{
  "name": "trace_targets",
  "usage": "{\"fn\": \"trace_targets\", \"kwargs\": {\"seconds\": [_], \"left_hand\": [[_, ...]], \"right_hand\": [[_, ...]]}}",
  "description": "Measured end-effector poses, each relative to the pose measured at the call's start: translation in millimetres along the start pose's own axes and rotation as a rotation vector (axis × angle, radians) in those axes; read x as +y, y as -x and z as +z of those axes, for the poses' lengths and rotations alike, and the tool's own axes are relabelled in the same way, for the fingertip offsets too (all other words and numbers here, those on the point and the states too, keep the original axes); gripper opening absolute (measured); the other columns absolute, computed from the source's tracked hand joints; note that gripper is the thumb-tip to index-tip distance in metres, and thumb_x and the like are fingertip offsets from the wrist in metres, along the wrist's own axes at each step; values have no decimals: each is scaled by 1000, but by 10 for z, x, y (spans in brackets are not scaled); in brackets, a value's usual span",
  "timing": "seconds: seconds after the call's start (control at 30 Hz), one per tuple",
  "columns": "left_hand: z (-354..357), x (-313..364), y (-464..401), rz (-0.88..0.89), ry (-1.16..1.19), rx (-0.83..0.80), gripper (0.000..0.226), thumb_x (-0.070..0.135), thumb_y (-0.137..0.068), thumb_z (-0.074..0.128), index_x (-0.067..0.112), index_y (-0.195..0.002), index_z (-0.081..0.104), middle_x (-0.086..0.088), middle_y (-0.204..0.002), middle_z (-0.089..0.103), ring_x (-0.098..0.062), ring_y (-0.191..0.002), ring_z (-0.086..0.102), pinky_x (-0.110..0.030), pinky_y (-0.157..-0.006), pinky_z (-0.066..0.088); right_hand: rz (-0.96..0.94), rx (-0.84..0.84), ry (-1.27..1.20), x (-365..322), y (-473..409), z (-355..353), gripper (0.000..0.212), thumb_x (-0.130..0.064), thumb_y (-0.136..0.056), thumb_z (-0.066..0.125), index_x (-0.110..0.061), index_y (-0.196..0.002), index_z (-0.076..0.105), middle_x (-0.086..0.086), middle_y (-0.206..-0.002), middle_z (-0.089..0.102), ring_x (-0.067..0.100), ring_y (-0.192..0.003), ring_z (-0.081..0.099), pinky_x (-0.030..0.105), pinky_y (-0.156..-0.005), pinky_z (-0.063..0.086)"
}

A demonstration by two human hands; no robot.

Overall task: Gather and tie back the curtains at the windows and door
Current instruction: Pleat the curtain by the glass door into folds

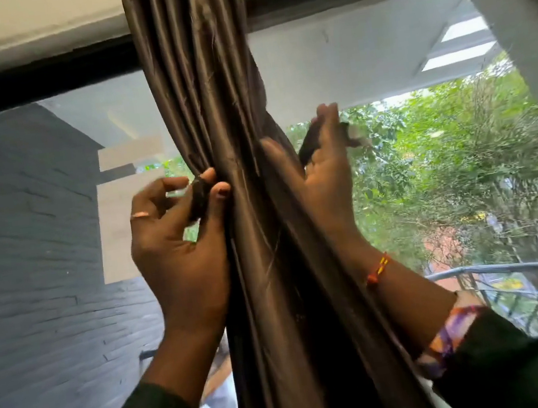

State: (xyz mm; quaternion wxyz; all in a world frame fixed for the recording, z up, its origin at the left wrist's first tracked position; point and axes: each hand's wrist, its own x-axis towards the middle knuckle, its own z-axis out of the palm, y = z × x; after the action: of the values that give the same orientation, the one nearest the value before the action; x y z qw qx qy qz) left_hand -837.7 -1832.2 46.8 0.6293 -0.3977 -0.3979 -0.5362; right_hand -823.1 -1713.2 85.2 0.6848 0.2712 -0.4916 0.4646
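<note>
No writing shows anywhere. Your brown curtain (239, 173) hangs bunched into one thick rope down the middle of the window (428, 164), right between your hands. Your left hand (177, 248) pinches a dark tie (198, 198) between thumb and fingers (175, 184), pressed against the bundle's left edge. Your right hand (325, 168) sits on the bundle's right side, palm toward you, fingers nearly straight, with the tie's other end lying across them.
</note>
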Motion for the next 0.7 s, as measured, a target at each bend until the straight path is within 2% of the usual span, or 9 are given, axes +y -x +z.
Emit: {"fn": "trace_targets", "kwargs": {"seconds": [0.07,0.13,0.23,0.3,0.37,0.43,0.53,0.63,0.7], "left_hand": [[-4,-22,-52,232,-157,-59,29,20,-88,58,11,-116,59,-4,-121,46,-17,-102,52,-27,-85,50],[0,-46,-100,441,-254,-141,31,14,-91,52,4,-120,57,-13,-136,37,-31,-122,43,-42,-95,45],[2,-75,-211,615,-319,-322,34,11,-93,46,-4,-123,53,-19,-138,38,-35,-131,39,-36,-112,30],[-10,-92,-278,589,-320,-446,37,14,-94,44,-5,-124,52,-20,-135,47,-31,-126,48,-36,-106,38],[-24,-115,-316,535,-368,-508,39,18,-92,44,-4,-122,55,-20,-129,54,-30,-117,56,-36,-98,45],[-30,-130,-331,506,-421,-556,40,21,-90,44,-2,-119,59,-20,-122,60,-31,-109,61,-38,-91,50],[-11,-123,-346,503,-451,-615,41,25,-89,43,1,-116,62,-17,-118,63,-30,-103,64,-42,-84,54],[17,-126,-334,522,-527,-628,41,27,-89,42,3,-114,63,-15,-117,63,-31,-95,66,-40,-77,56],[25,-166,-307,507,-565,-632,41,28,-88,43,4,-113,64,-17,-119,60,-32,-91,66,-37,-76,55]], "right_hand": [[-241,-67,193,4,74,10,97,-34,-76,67,9,-144,13,21,-153,21,26,-144,17,26,-119,13],[-436,-206,315,7,146,53,78,-24,-84,57,19,-137,20,33,-146,25,35,-140,21,24,-116,13],[-556,-385,297,56,100,66,54,-2,-86,44,24,-131,30,39,-138,35,31,-130,29,17,-113,17],[-486,-356,254,67,113,56,54,3,-86,45,18,-135,28,33,-133,47,28,-124,43,12,-109,26],[-292,-259,142,41,142,56,77,14,-80,49,-3,-146,13,20,-129,55,24,-113,59,24,-103,43],[-57,-191,10,2,135,67,94,18,-78,50,-18,-149,-1,13,-131,51,17,-99,64,36,-95,52],[167,-144,-130,50,120,86,96,16,-82,54,-20,-149,-4,10,-133,47,14,-89,64,33,-90,52],[227,-138,-177,149,106,68,95,16,-82,55,-17,-149,-4,2,-97,58,3,-78,61,22,-83,51],[210,-164,-147,181,92,43,91,15,-83,53,-15,-149,-2,-4,-83,57,0,-77,60,19,-82,50]]}}
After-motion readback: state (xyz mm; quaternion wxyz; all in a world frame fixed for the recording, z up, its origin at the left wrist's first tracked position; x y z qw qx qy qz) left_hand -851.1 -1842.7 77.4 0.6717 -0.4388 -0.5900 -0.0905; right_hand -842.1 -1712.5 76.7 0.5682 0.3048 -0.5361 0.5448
